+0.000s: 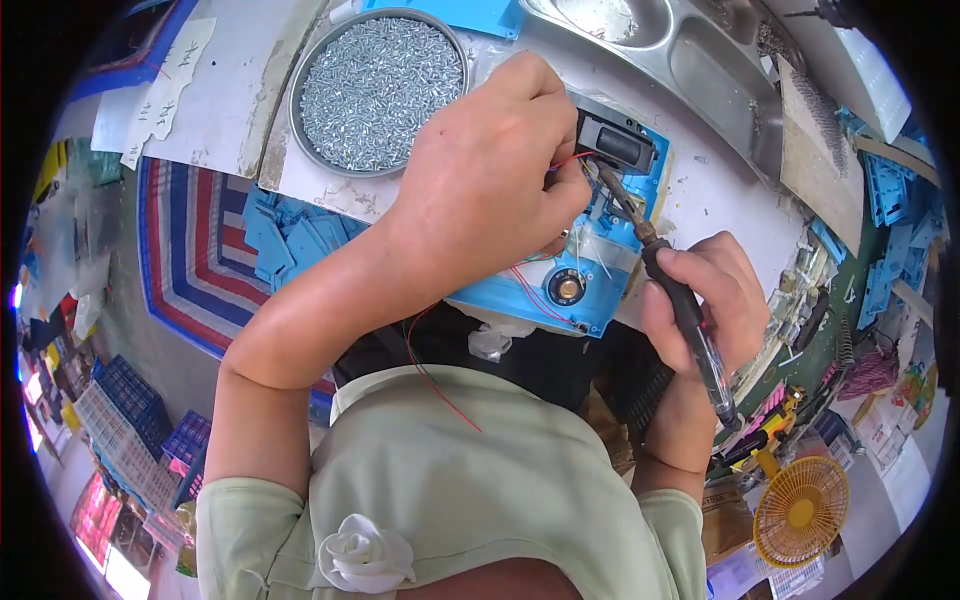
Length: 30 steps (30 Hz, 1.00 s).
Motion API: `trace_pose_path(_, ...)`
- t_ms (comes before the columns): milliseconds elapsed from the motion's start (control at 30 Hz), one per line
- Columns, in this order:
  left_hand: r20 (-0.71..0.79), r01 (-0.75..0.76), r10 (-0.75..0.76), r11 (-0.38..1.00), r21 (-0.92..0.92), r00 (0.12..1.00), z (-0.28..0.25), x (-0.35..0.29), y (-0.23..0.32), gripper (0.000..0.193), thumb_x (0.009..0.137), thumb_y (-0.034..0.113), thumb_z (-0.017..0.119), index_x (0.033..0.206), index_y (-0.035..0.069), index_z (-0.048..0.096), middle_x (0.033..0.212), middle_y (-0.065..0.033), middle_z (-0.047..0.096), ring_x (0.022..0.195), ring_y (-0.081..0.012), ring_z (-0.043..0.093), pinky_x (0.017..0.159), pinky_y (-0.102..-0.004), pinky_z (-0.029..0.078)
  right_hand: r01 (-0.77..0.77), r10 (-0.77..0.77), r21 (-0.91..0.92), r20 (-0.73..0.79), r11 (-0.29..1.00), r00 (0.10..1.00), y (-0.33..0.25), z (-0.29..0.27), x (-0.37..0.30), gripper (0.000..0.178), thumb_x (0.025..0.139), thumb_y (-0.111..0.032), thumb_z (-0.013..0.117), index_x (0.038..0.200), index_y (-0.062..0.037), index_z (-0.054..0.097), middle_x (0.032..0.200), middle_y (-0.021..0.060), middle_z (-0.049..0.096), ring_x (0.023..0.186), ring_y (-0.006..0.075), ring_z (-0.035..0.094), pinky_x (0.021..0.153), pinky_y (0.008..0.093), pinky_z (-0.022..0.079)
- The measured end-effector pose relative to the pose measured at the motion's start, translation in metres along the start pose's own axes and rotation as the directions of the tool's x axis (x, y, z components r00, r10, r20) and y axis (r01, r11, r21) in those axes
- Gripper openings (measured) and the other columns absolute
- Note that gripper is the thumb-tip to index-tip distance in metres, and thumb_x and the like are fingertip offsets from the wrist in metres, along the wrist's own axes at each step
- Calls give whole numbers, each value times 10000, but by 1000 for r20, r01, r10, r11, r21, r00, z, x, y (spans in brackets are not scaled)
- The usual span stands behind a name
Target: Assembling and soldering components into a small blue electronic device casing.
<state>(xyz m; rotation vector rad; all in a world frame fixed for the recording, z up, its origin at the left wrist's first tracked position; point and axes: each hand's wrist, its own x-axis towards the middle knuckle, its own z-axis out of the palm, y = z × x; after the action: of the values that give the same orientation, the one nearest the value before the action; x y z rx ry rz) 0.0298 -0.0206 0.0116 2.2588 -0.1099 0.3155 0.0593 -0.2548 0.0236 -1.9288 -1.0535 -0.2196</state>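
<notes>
A blue plastic panel (pixel 515 297) lies on the white worktop in front of me, with a round speaker (pixel 567 288) and a black rectangular part (pixel 620 148) fitted in it. My left hand (pixel 490 160) is closed above the panel, thumb and fingers pinched at a thin red wire (pixel 572 158) beside the black part. Some fingertips are hidden behind the hand. In my right hand (pixel 715 300) is a soldering iron (pixel 688 310) with a black handle, gripped like a pen. Its tip points at the wiring close to my left fingertips. More red wire runs toward my lap.
A round metal dish (pixel 297 105) full of small silvery metal pieces stands left of the panel. Behind the panel is a compartmented steel tray (pixel 715 85). Loose blue plastic parts (pixel 295 240) lie at left, on a striped sheet (pixel 190 240). A yellow fan (pixel 800 512) is at lower right.
</notes>
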Motion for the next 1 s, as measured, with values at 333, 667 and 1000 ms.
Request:
trace_pose_path(333,-20,-7,7,1000,12,1000,1,0,0,129,747,5,724,756,-1,595,913,-96,588,642,-220,632,582,-316,532,9,-9,-1,12,1000,1000,0,-1,1,302,738,-27,799,1028,-19,717,648,68,569,538,230,516,511,324,410)
trace_pose_path(667,-26,-1,2,999,32,1000,2,0,1,136,748,13,730,754,0,595,919,-93,586,625,-207,628,580,-316,532,14,-14,-10,13,1000,1000,-1,-1,1,303,739,-31,806,1028,-21,715,653,66,567,538,226,510,505,326,404)
trace_pose_path(1000,-18,23,-23,1000,9,1000,3,-1,2,124,758,-4,718,753,-9,594,920,-95,585,607,-193,647,559,-310,532,24,-24,-23,34,999,999,-2,-2,4,313,728,-13,809,1026,-22,712,652,66,576,540,224,511,507,325,401)
